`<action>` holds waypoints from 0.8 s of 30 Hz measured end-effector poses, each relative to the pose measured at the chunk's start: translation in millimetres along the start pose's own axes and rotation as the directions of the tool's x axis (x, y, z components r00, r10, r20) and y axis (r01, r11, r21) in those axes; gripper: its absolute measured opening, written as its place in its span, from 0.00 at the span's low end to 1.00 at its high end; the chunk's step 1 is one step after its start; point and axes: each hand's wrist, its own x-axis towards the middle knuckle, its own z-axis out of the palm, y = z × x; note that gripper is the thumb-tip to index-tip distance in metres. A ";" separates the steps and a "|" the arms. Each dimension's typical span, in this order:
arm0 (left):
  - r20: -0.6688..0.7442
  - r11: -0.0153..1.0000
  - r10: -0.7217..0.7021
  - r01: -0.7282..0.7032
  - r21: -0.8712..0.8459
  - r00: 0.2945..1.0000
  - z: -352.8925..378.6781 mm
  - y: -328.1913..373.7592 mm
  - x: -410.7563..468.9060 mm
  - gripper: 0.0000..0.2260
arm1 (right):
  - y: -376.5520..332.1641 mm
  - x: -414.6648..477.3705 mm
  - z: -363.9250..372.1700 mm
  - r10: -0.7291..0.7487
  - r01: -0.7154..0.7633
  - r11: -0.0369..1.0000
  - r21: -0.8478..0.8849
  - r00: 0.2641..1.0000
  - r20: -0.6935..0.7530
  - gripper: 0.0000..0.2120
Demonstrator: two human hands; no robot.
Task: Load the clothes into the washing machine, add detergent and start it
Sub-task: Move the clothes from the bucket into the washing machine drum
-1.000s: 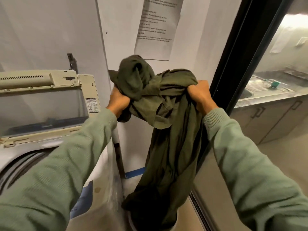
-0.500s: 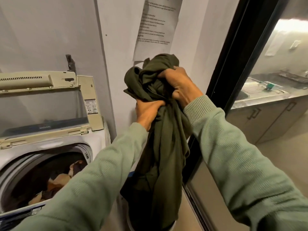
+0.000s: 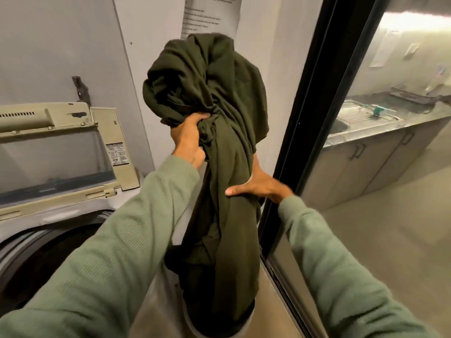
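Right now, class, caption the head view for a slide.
Left hand grips a green garment, right hand rests on it, beside the open washing machine.

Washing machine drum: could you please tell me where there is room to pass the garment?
Free: the drum mouth, between raised lid and left sleeve; its contents don't show. Crowded: the gap between lid and door frame, filled by garment, left hand and right hand.
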 end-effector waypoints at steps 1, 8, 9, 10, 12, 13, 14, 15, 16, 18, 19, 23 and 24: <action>0.024 1.000 -0.007 0.008 -0.021 1.000 4.6 0.8 -4.1 0.19 | 6.6 1.9 15.4 0.008 -0.008 1.000 -0.003 1.000 -0.023 0.73; 0.176 0.991 -0.075 0.093 -0.098 0.982 11.5 6.3 -16.6 0.31 | 44.8 5.3 79.2 0.134 -0.083 0.980 0.183 0.947 -0.291 0.62; 0.170 0.993 -0.072 0.088 -0.085 0.983 8.6 7.3 -15.6 0.30 | 44.5 3.9 79.9 0.183 -0.105 0.964 0.244 0.927 -0.328 0.52; 0.159 0.994 -0.062 0.075 -0.074 0.985 4.8 9.1 -14.9 0.28 | 44.0 3.6 79.3 0.227 -0.121 0.947 0.298 0.908 -0.352 0.40; 0.121 0.999 -0.033 0.038 -0.038 0.992 -7.4 12.3 -10.4 0.25 | 48.8 4.8 69.8 0.273 -0.135 0.924 0.357 0.888 -0.369 0.22; 0.115 1.000 -0.018 0.020 -0.013 0.993 -16.3 14.5 -8.3 0.25 | 51.5 5.7 61.6 0.265 -0.123 0.926 0.358 0.885 -0.383 0.17; 0.092 1.000 -0.003 0.002 0.019 0.996 -28.2 15.2 -2.6 0.23 | 54.5 7.2 50.5 0.249 -0.102 0.931 0.350 0.879 -0.407 0.13; 0.074 0.998 0.008 -0.012 0.063 0.997 -40.1 15.9 1.9 0.21 | 56.1 8.9 37.2 0.234 -0.080 0.937 0.341 0.867 -0.440 0.10; 0.059 0.993 0.020 -0.027 0.115 0.998 -51.5 16.0 6.6 0.19 | 58.2 14.6 23.6 0.220 -0.056 0.940 0.337 0.853 -0.473 0.08; 0.052 0.971 0.051 -0.062 0.229 0.997 -71.4 14.0 15.1 0.25 | 46.8 26.2 -6.7 0.190 -0.020 0.947 0.322 0.840 -0.508 0.07; 0.034 0.953 0.093 -0.099 0.286 0.995 -78.7 12.2 18.7 0.28 | 27.8 26.2 -19.2 0.168 0.002 0.950 0.312 0.839 -0.517 0.06; 0.058 0.731 0.202 -0.189 0.656 0.978 -91.0 4.8 19.9 0.37 | -69.8 26.4 -51.3 0.044 0.097 0.972 0.213 0.818 -0.573 0.03; 0.101 0.675 0.168 -0.189 0.713 0.981 -89.9 3.0 18.2 0.39 | -89.5 29.6 -51.0 0.018 0.120 0.972 0.203 0.820 -0.572 0.03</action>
